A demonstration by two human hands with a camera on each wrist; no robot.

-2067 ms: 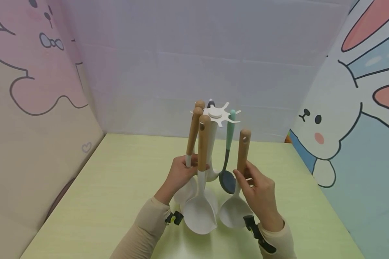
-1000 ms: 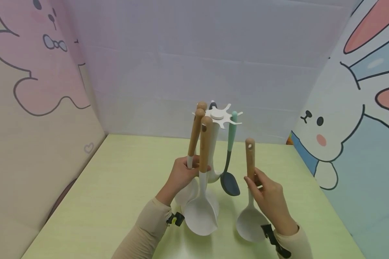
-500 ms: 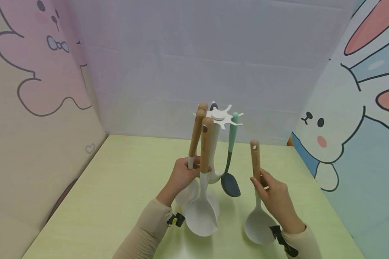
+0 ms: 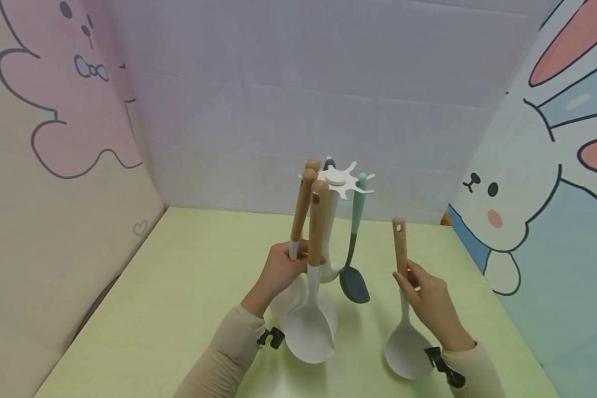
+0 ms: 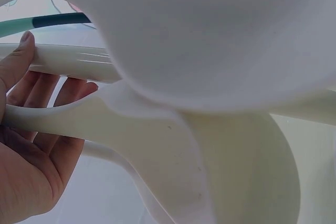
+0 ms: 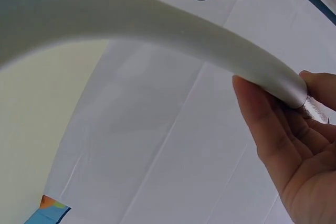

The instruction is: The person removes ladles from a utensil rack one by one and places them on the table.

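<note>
The left hand [image 4: 280, 272] reaches between hanging utensils and grips the pole of the white stand [image 4: 336, 178]; in the left wrist view, thumb and fingers lie around that pole [image 5: 76, 60]. Near this hand hang a large white ladle [image 4: 308, 334] with a wooden handle and other wooden-handled utensils, partly hidden behind it. At the right, the right hand [image 4: 431, 299] pinches a white ladle [image 4: 407, 354] low on its wooden handle, the bowl downward and apart from the stand. Its white neck [image 6: 220, 48] ends between thumb and fingers in the right wrist view.
A dark turner [image 4: 354, 284] with a green handle hangs on the stand's right side. Another dark handle end shows behind the stand's top. The pale green table [image 4: 194, 287] lies between printed cartoon side walls and a plain back sheet.
The right hand has carried its ladle rightward, away from the stand. The dark turner swung slightly and now hangs in fuller view. The left hand has kept its grip.
</note>
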